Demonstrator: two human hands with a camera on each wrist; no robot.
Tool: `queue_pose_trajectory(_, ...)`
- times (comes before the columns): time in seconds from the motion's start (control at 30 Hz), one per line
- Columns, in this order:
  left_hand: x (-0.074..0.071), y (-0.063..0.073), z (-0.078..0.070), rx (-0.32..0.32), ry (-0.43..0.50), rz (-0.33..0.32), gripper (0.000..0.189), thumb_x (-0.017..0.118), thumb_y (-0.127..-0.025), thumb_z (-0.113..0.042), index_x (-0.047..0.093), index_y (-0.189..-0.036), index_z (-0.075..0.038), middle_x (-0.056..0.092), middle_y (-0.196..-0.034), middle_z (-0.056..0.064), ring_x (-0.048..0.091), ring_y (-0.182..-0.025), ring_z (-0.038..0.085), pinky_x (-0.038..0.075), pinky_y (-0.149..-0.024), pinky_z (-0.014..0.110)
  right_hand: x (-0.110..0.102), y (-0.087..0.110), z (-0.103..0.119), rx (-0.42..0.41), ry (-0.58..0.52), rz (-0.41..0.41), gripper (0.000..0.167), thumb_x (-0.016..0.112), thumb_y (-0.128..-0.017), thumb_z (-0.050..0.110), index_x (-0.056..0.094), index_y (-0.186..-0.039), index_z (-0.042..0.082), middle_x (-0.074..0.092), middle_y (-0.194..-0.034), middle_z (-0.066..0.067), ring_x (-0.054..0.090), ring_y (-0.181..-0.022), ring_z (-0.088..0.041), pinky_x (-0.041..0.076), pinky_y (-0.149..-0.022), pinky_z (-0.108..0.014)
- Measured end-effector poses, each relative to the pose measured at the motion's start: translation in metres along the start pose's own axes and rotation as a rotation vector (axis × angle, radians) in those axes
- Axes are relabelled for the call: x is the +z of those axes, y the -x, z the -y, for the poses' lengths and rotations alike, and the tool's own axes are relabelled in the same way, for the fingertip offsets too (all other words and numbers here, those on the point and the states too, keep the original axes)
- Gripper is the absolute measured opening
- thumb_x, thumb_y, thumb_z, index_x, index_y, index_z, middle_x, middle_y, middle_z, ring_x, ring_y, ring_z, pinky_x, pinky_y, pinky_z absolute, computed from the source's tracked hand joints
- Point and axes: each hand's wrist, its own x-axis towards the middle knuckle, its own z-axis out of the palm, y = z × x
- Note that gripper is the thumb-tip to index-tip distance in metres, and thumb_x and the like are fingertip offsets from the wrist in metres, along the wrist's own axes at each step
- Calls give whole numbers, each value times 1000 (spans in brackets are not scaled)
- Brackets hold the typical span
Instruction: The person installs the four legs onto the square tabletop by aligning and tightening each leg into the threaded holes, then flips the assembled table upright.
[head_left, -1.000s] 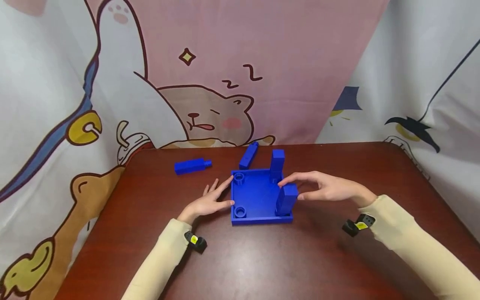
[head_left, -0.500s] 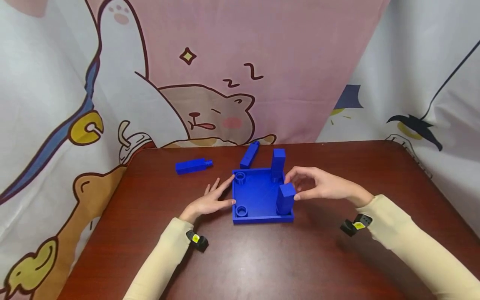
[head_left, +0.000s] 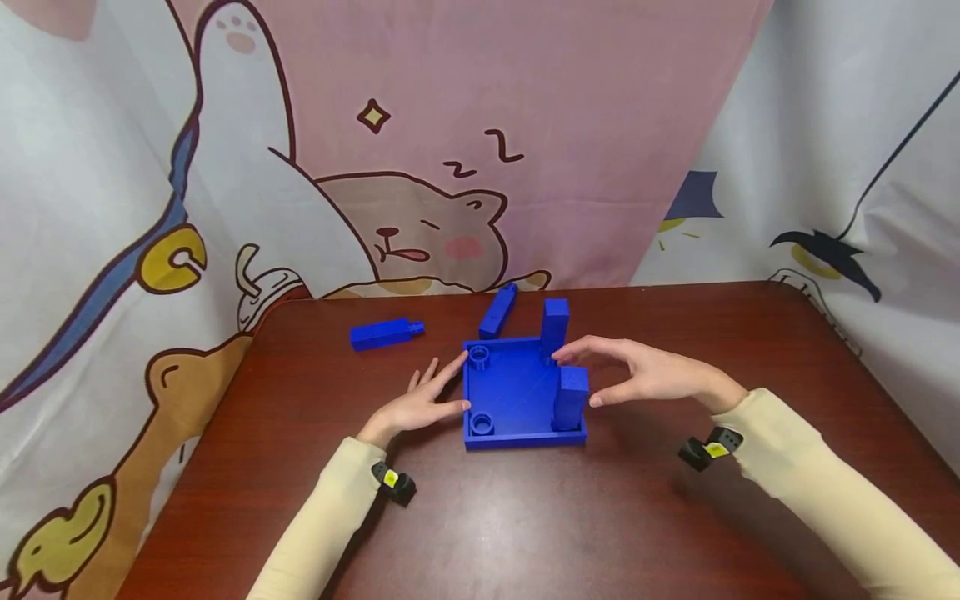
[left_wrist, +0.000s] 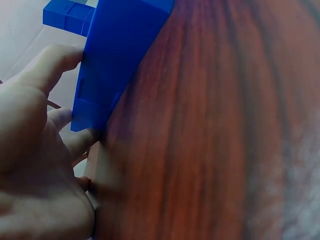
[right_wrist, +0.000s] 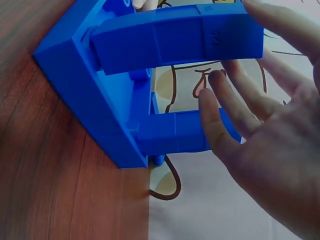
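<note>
A square blue tray [head_left: 517,440] with raised edges lies on the table, its round sockets showing at the two left corners. Two square blue legs rise from its right corners: a near leg [head_left: 572,400] and a far leg [head_left: 555,325]. Against the tray's left side rest the straight fingertips of my left hand [head_left: 408,410], as the left wrist view also shows. My right hand [head_left: 648,373] is spread around the upper part of the near leg, the thumb slightly apart from it. In the right wrist view the fingers [right_wrist: 215,127] reach past both legs.
Two loose blue legs lie beyond the tray: one leg [head_left: 382,334] at the far left with its narrow peg pointing right, another leg [head_left: 498,311] close behind the tray. A patterned cloth [head_left: 585,150] hangs along the table's back edge.
The near leg has turned slightly, its top now squared with the tray's edges. My right fingers and thumb have spread away from it. The left hand stays put.
</note>
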Motion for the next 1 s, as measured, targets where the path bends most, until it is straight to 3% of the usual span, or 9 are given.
queue_pose_trajectory(0.3,3,-3,-1,8,4,7,82,57,-95,-43,6,-157,-26,11,-161,2,-10,-144,33,-12,-110,55,-2,2,-3,-95,-23,82,49,57,-96,10,46,-143,14,49,-141,-2,41,-133,-22,33,-101,-61)
queue_pose_trajectory(0.57,1,-3,1,6,-8,0,82,56,-95,-43,5,-157,-27,11,-161,1,-11,-144,33,-12,-110,55,-4,-3,-6,-136,-4,67,42,55,-97,7,51,-139,9,54,-137,-2,46,-128,-22,40,-101,-47)
queue_pose_trajectory(0.83,-1,-3,-1,5,-11,8,82,56,-95,-44,4,-157,-27,12,-161,2,-11,-144,33,-12,-110,55,-4,-4,-10,-117,-29,48,40,56,-96,6,53,-136,10,55,-135,-8,48,-126,-22,42,-99,-45)
queue_pose_trajectory(1.0,-2,-1,1,1,-9,16,83,55,-96,-43,2,-157,-27,10,-161,2,-12,-144,32,-12,-110,55,-2,-5,-8,-58,-69,11,34,65,-91,9,57,-124,9,58,-123,-7,57,-114,-24,47,-95,-42)
